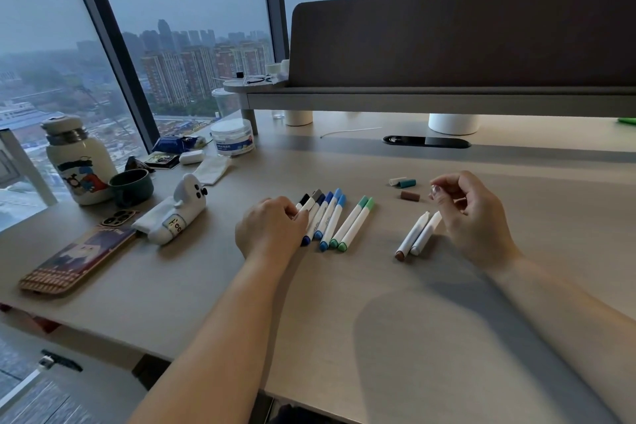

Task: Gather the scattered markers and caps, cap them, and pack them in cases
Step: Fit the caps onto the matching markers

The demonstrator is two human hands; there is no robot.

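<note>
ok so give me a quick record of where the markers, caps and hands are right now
left hand: rests on capped markers
right hand: fingers curled beside uncapped markers, grip unclear
capped markers: row, black through green
uncapped markers: two, side by side
loose caps: white, teal, brown, on desk beyond uncapped markers

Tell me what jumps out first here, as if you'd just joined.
A row of capped markers lines the middle of the desk, the left hand touching its left end. Right of it, two uncapped markers lie by the right hand, with three loose caps behind them.
</note>
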